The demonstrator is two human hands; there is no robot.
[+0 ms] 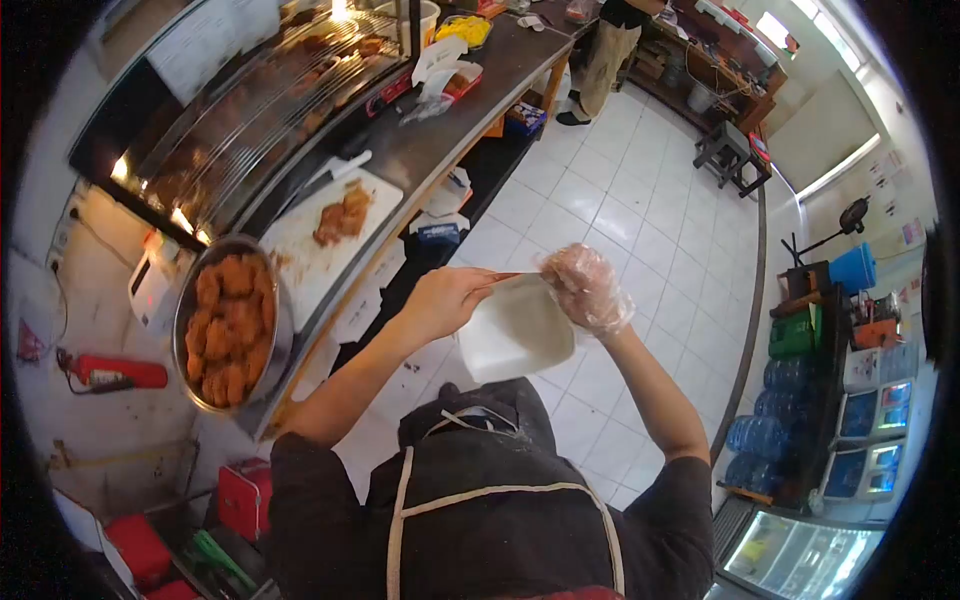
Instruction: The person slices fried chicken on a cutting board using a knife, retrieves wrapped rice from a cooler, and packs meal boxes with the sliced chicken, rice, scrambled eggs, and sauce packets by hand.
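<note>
A white takeaway box [515, 335] with a reddish outer edge is held up in front of my apron, its pale inside facing me. My left hand [447, 300] is bare and pinches the box's upper left edge. On the opposite corner, my right hand [588, 290] wears a clear plastic glove and is closed on the box. To the left, pieces of cut fried meat [343, 215] lie on a white cutting board [375, 200], with a knife [335, 175] along its far side. A metal bowl [283, 325] full of fried pieces stands near the board.
A lit display case [270, 100] with wire racks stands behind the counter [500, 70]. Another person [610, 50] stands at the far end. Stools [722, 150], water bottles [757, 435] and a glass-topped freezer [800, 555] line the right side. A fire extinguisher [120, 373] is at left.
</note>
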